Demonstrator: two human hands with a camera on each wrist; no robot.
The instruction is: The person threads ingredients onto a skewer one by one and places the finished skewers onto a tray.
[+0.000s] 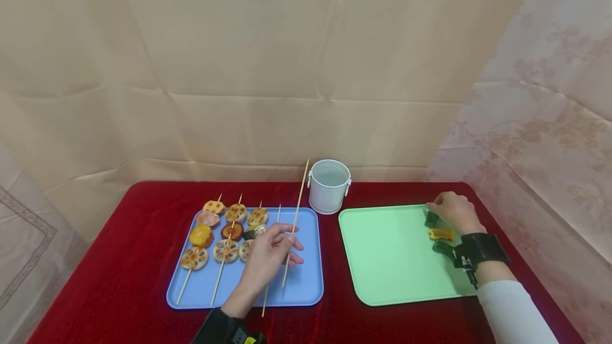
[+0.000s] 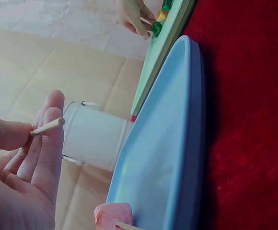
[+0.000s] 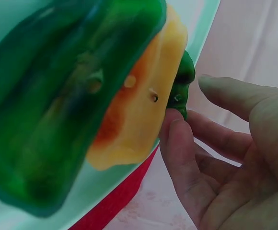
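Note:
Between thumb and fingers my left hand [image 1: 270,251] pinches a bare wooden skewer [image 1: 298,203], which slants up over the blue tray's right side. In the left wrist view the skewer's end [image 2: 50,125] points toward the camera. My right hand [image 3: 244,139] is at the far right of the green tray [image 1: 382,254]. One fingertip meets the farthest green pepper piece [image 3: 179,91]; the thumb stands apart from it. Nearer lie a yellow piece [image 1: 442,234], with holes through it, and a larger green pepper piece [image 3: 72,96], partly hidden by my wrist in the head view.
On the blue tray [image 1: 306,291] lie several loaded skewers with lotus root slices [image 1: 226,251] and other pieces. A white bucket [image 1: 330,187] stands behind, between the trays. Red cloth [image 1: 119,254] covers the table; curtains hang behind and at the sides.

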